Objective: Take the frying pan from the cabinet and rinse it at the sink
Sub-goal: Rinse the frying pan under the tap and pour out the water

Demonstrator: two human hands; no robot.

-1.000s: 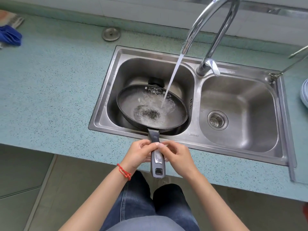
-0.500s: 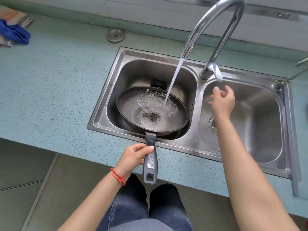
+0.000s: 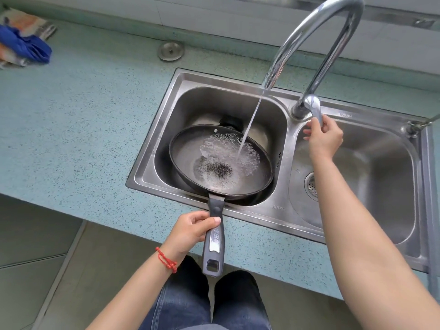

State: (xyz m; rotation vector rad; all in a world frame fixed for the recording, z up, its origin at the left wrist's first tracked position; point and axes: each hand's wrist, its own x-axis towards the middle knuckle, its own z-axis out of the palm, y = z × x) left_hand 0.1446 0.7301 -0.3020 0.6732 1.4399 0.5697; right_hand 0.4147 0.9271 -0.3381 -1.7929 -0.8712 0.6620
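The frying pan (image 3: 221,160) is round, shallow and dark, its inside glossy with pooled water and a froth of bubbles around a darker speckled patch near the middle. It sits in the left basin of the stainless double sink (image 3: 281,206), its long grey handle (image 3: 214,236) running out toward 6 o'clock over the sink rim and counter edge. A thin stream of water (image 3: 250,125) falls from the arched chrome faucet (image 3: 316,27) and strikes the pan at about 1 o'clock from its centre.

The left hand (image 3: 192,229) grips the handle midway, fingers curled under, thumb laid across the top; a red cord bracelet (image 3: 166,259) circles the wrist. The right hand (image 3: 323,136), arm stretched forward, curls its fingers round the faucet lever (image 3: 315,108) at the pan's 2 o'clock.

The speckled teal countertop (image 3: 83,120) surrounds the sink; a blue cloth (image 3: 26,47) lies at 10 o'clock.
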